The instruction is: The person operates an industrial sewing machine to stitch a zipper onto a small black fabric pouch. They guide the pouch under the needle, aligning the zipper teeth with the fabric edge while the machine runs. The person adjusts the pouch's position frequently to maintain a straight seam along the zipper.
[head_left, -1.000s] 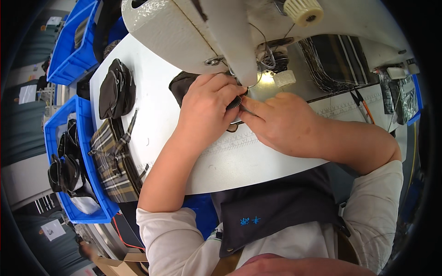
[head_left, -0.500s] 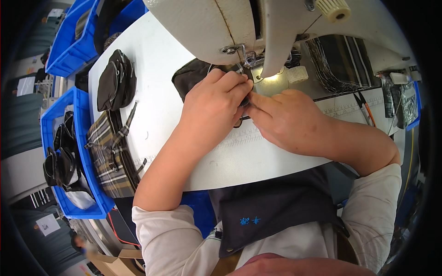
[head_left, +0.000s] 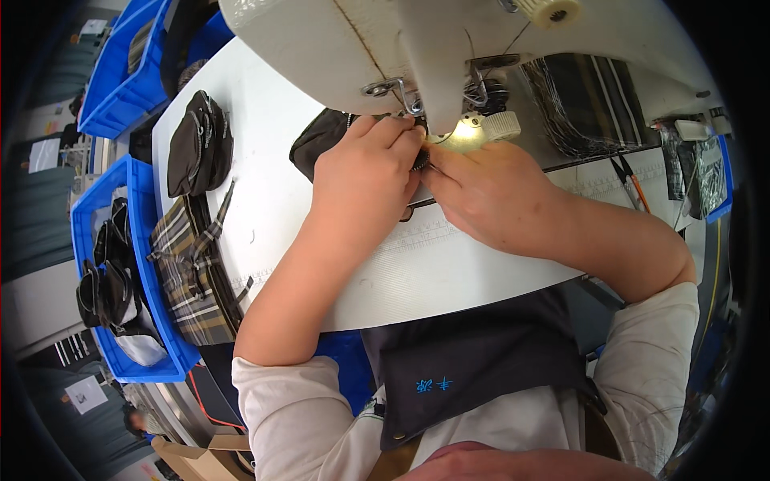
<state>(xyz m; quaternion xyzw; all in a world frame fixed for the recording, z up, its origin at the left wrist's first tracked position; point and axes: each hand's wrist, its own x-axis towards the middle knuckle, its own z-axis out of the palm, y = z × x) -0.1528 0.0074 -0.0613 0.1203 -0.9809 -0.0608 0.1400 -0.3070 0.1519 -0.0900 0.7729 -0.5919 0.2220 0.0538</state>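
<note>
Under the head of a white sewing machine [head_left: 337,60], a dark zippered pouch [head_left: 313,146] lies on the white table. My left hand [head_left: 361,168] is closed on the pouch's right part, its fingers curled by the machine's needle area. Close against it, my right hand [head_left: 497,196] pinches the pouch's edge next to a bit of zipper. My fingers cover most of the held edge, and the needle's tip cannot be made out. A small lamp [head_left: 469,128] lights the spot just beyond my right fingers.
Another dark pouch [head_left: 199,148] and folded plaid fabric [head_left: 188,280] lie at the table's left. A blue bin [head_left: 144,240] holds more pouches. Stacked plaid pieces [head_left: 589,104] sit right of the machine, near orange-handled snips [head_left: 634,184]. A ruler strip [head_left: 449,228] runs along the table.
The machine head now appears farther left and slightly higher in the picture. Both hands and the pouch have shifted a little left; the grip looks the same.
</note>
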